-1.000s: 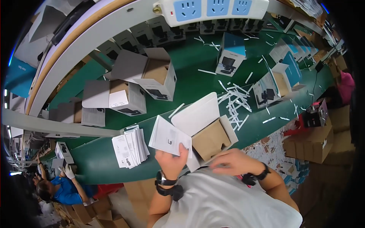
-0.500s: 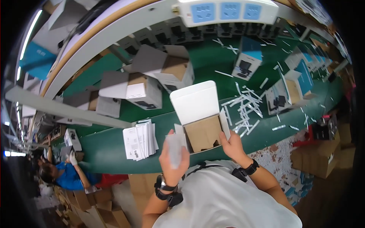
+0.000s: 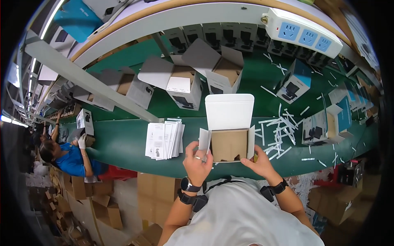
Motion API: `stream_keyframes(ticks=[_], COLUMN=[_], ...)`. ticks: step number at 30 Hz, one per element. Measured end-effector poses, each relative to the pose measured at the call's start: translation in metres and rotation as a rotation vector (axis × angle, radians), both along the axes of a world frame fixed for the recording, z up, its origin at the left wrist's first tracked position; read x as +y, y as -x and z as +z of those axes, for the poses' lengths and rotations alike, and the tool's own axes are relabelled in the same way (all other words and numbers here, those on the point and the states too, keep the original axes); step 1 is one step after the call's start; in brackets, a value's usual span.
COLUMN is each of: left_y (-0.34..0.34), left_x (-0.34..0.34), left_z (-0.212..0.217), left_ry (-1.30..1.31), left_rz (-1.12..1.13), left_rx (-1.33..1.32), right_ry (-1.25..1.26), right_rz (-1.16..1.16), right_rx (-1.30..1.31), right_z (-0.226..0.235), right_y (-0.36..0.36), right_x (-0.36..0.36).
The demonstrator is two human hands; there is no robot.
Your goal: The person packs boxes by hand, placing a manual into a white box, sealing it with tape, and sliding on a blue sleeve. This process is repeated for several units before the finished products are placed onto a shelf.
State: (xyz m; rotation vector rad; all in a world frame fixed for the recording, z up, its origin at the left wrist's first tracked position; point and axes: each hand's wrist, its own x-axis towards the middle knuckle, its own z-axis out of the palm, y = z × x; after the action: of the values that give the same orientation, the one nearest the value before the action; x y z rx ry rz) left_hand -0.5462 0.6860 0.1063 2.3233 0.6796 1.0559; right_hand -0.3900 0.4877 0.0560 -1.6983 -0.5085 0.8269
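Green tabletop (image 3: 123,143) spans the view; open white carton (image 3: 229,135) sits at its near edge, lid flap upright, brown insert visible inside; stack of white leaflets (image 3: 165,140) lies just left of it, apart; left hand (image 3: 198,162) pinches the carton's left side flap, fingers closed on it; right hand (image 3: 257,162) touches the lower right corner, grip cannot be told; risk judged: uneven pressure could crease the flap or tip the carton off the edge.
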Motion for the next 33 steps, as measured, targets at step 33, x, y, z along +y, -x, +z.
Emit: stream_keyframes(ticks=[33], left_y=[-0.015], left_x=[0.011], left_z=[-0.017], left_ry=[-0.298], left_rz=[-0.649], left_rx=[0.343], right_ry=[0.2], right_rz=[-0.038], right_rx=[-0.755], right_z=[0.073], right_y=[-0.034], right_x=[0.05])
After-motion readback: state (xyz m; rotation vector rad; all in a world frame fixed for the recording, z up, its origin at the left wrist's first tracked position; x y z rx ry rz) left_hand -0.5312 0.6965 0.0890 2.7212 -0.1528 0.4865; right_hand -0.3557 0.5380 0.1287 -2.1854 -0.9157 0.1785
